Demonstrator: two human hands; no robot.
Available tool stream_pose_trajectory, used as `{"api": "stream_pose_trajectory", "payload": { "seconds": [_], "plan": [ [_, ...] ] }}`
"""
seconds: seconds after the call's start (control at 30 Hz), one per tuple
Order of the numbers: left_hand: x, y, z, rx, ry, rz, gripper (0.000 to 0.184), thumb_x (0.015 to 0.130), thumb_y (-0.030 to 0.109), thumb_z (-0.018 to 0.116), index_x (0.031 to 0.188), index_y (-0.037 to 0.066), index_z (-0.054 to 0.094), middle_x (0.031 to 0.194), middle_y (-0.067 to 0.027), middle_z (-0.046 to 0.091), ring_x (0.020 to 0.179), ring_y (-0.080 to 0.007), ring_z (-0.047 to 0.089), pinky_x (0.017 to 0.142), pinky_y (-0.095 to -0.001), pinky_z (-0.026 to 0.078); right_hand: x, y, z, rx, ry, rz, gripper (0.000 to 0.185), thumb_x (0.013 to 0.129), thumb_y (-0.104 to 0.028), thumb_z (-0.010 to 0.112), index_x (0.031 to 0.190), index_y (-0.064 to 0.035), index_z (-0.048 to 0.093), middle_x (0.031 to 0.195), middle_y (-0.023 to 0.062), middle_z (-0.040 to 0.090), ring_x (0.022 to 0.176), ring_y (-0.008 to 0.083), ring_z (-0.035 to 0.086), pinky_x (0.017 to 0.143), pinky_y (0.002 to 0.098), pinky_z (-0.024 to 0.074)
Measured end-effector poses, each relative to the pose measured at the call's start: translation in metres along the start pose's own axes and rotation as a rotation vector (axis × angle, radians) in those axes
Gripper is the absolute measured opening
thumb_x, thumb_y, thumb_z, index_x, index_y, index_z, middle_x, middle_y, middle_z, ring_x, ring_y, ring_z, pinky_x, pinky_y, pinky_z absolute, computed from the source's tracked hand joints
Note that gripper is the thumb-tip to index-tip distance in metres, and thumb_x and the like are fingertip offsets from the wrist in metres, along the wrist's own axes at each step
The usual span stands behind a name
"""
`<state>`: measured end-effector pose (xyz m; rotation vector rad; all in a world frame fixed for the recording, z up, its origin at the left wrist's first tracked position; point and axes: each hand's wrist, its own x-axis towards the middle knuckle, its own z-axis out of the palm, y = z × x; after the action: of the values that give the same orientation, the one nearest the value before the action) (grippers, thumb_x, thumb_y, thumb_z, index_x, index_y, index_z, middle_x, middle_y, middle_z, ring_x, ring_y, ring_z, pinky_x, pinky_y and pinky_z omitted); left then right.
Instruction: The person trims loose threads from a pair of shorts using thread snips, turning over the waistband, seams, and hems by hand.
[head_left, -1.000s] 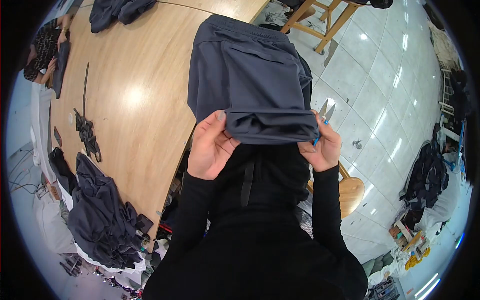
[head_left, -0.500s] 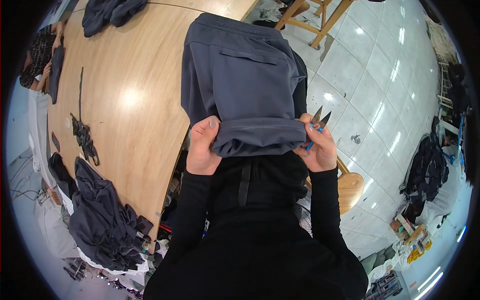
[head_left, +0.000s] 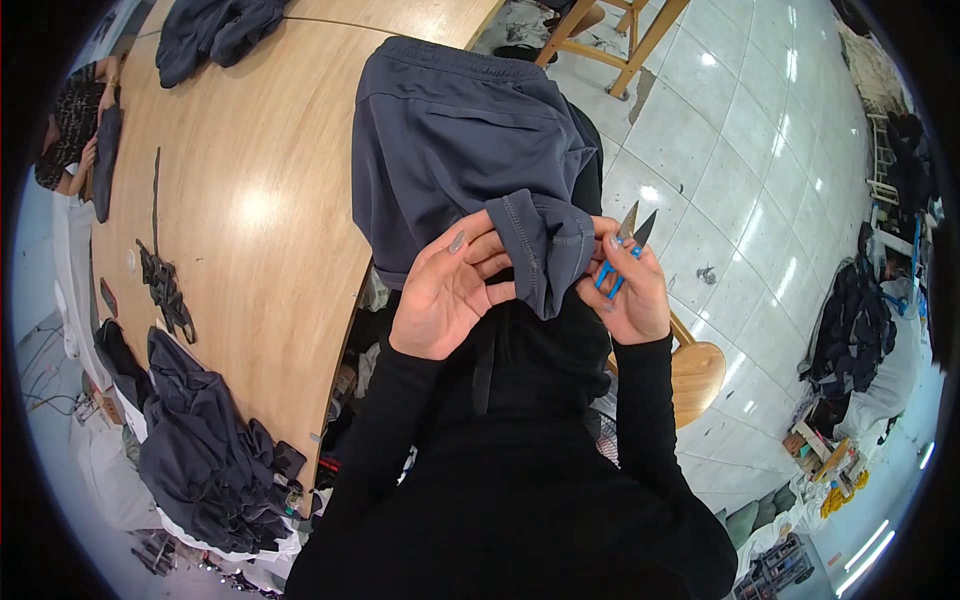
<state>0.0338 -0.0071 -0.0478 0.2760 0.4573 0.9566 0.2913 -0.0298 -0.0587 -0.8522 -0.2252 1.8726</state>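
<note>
Dark grey shorts (head_left: 470, 165) lie over my lap and the table's edge, with an elastic waistband at the far end and a slit pocket. One leg's stitched hem is bunched up between my hands. My left hand (head_left: 440, 295), palm up, has its fingertips at the hem's left side, partly hidden by the cloth; its thumb stands apart. With my right hand (head_left: 635, 295) I grip the hem's right side and also hold blue-handled thread snips (head_left: 622, 262), their blades pointing away from me and apart.
On the wooden table (head_left: 240, 200) at my left lie piled dark garments (head_left: 200, 450), a black strap (head_left: 165, 285) and another dark garment (head_left: 215, 35). A person (head_left: 80, 130) handles cloth at the far left. Wooden stools (head_left: 695, 380) stand on the tiled floor (head_left: 740, 150).
The leg hem, stretched wide between both hands before, is now gathered narrow towards my right hand. My left hand has moved right and turned its palm up, with the thumb off the cloth.
</note>
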Motion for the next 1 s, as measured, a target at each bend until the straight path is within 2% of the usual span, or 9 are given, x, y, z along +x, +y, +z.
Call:
{"api": "stream_pose_trajectory", "payload": {
  "seconds": [0.23,0.33,0.37,0.47,0.5,0.63,0.73,0.87,1.0],
  "plan": [
    [-0.003,0.003,-0.002,-0.02,0.017,0.013,0.059,0.116,0.021,0.052,0.166,-0.008,0.036,0.152,-0.023,0.061,0.14,-0.0308,0.063,0.114,-0.0524,0.059,-0.001,-0.002,0.0,-0.005,-0.008,-0.021,0.035,0.117,-0.017,0.054,0.141,0.0066,0.061,0.12,0.0154,0.075,0.093,0.0127,0.068,0.052,0.0196,0.0361],
    [-0.002,0.002,0.003,0.005,0.031,0.056,0.057,0.114,0.009,0.054,0.167,-0.005,0.036,0.15,-0.0209,0.063,0.137,-0.0285,0.066,0.112,-0.0494,0.061,0.007,-0.015,0.01,-0.499,0.205,-0.122,0.029,0.115,-0.009,0.052,0.134,0.0051,0.069,0.108,0.0103,0.076,0.091,0.01,0.066,0.058,0.0246,0.0414],
    [-0.002,0.003,0.005,0.024,0.032,0.075,0.057,0.114,0.005,0.054,0.167,-0.004,0.036,0.149,-0.0201,0.063,0.136,-0.0275,0.067,0.111,-0.0481,0.061,0.014,-0.005,0.009,-0.829,0.38,-0.325,0.03,0.114,-0.006,0.05,0.132,0.0045,0.071,0.102,0.0086,0.075,0.088,0.0099,0.065,0.066,0.0265,0.0468],
    [-0.001,0.0,0.0,0.075,0.057,0.108,0.059,0.111,-0.002,0.057,0.167,-0.003,0.038,0.15,-0.0181,0.063,0.132,-0.0239,0.07,0.109,-0.0434,0.063,0.001,-0.007,0.011,-1.11,0.479,-0.48,0.028,0.114,-0.006,0.05,0.13,0.0026,0.072,0.099,0.007,0.072,0.085,0.0108,0.063,0.075,0.0272,0.049],
    [0.0,-0.001,0.001,0.067,0.077,0.114,0.059,0.11,-0.003,0.058,0.167,-0.003,0.039,0.149,-0.0177,0.065,0.131,-0.0233,0.07,0.108,-0.0424,0.064,-0.004,-0.008,0.015,-0.977,0.465,-0.39,0.026,0.114,-0.007,0.052,0.126,0.0005,0.073,0.096,0.0035,0.068,0.084,0.0097,0.059,0.079,0.0251,0.0463],
    [0.006,0.001,0.017,0.14,0.176,0.108,0.062,0.107,-0.008,0.062,0.166,-0.002,0.042,0.138,-0.0158,0.071,0.123,-0.0211,0.074,0.106,-0.0394,0.064,-0.016,-0.001,0.047,-1.047,0.352,-0.449,0.021,0.11,-0.012,0.061,0.127,-0.0025,0.069,0.091,-0.0023,0.06,0.084,0.0058,0.051,0.077,0.025,0.0419],
    [0.006,-0.001,0.02,0.26,0.242,0.14,0.064,0.106,-0.009,0.064,0.165,-0.002,0.043,0.129,-0.015,0.075,0.118,-0.0198,0.076,0.103,-0.0374,0.064,-0.017,0.01,0.055,-0.841,0.201,-0.391,0.024,0.107,-0.01,0.065,0.13,-0.002,0.067,0.09,-0.0026,0.057,0.081,0.0057,0.049,0.075,0.0248,0.0403],
    [0.002,-0.002,0.023,0.337,0.258,0.103,0.065,0.106,-0.008,0.066,0.165,-0.004,0.042,0.126,-0.0158,0.077,0.114,-0.019,0.076,0.099,-0.0339,0.064,-0.01,0.011,0.074,-1.023,0.159,-0.417,0.034,0.098,-0.005,0.078,0.13,-0.0024,0.068,0.092,0.0004,0.064,0.069,0.0056,0.045,0.063,0.0256,0.0388],
    [-0.012,0.023,0.006,1.228,0.157,0.432,0.037,0.103,-0.011,0.063,0.139,-0.005,0.071,0.123,-0.0163,0.079,0.111,-0.0209,0.077,0.1,-0.0325,0.06,0.006,0.01,0.034,-1.226,0.26,-0.581,0.029,0.096,-0.006,0.08,0.123,-0.0035,0.074,0.1,0.0013,0.073,0.073,0.0084,0.057,0.067,0.0263,0.0449]
  ]
}}
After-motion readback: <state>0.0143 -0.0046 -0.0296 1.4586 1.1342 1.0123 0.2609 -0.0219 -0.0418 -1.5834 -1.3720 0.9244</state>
